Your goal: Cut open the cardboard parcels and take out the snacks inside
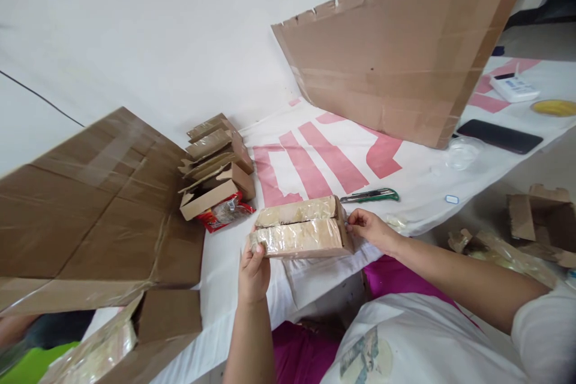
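Note:
A small cardboard box (297, 237) with shiny clear tape over its flaps is held at the near edge of the table. My left hand (254, 270) grips its left end, thumb on the near face and the other fingers hidden behind. At the right end, my right hand (366, 229) has its thumb and fingers pinched against the box's edge; whether they hold tape or cardboard is too small to tell. Just beyond the box lies a green utility knife (371, 195). Several small cardboard boxes (222, 156) are stacked to the left, with a red plastic packet (225, 212) beside them.
Large cardboard pieces stand at the left (90, 204) and far right (382, 54). A black phone (500, 135), a clear plastic container (463, 153) and a tape roll (555, 108) lie rightward. Below are an open box (544, 222) and another at lower left (166, 324).

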Demonstrator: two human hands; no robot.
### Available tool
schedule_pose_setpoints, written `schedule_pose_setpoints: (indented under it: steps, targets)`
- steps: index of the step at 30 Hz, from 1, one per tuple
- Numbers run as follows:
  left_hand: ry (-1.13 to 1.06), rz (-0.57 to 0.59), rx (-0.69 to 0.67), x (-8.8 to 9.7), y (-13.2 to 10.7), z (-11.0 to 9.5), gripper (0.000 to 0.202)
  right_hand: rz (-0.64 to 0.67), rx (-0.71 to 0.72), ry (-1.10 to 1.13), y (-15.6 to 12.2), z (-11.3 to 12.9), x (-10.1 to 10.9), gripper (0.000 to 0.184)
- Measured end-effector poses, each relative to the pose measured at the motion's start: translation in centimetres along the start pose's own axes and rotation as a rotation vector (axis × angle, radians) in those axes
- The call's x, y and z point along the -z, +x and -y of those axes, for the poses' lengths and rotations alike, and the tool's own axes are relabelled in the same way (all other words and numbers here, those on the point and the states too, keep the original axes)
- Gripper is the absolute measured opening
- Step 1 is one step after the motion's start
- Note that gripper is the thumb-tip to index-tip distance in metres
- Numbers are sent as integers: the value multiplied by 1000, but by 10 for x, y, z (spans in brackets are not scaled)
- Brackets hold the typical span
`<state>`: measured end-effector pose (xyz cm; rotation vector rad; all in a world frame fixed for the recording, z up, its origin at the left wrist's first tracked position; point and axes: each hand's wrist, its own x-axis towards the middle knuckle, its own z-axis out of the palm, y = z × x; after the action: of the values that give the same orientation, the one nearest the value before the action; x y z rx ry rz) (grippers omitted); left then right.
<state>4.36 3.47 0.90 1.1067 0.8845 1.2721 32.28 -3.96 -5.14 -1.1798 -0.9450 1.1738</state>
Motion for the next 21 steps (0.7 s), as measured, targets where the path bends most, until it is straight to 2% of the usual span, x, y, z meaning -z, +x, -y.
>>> schedule_pose_setpoints:
  steps: [4,7,9,11,14,16,18,21]
  targets:
    - [37,2,-5,-2,-2,-2,52,-29,28,-107,-1,8,1,41]
    - [52,-4,-10,-1,-3,-2,51,-76,32,-246,3,24,22,35]
    - [44,5,-18,1,-3,-1,51,-120,5,-363,6,39,52,30]
    - [36,4,-17,3,-4,0,51,-156,-53,-499,6,56,93,25]
    - [25,-7,-14,5,-5,3,53,-202,-194,-742,-1,77,160,18]
    - [13,-7,-21,5,-5,3,54,-251,-313,-910,-10,85,197,16]
    - [4,-6,-30,3,-4,3,53,-295,-423,-1051,-19,85,222,15]
    - [0,-18,-28,0,-4,2,52,-314,-528,-1183,-29,78,237,13]
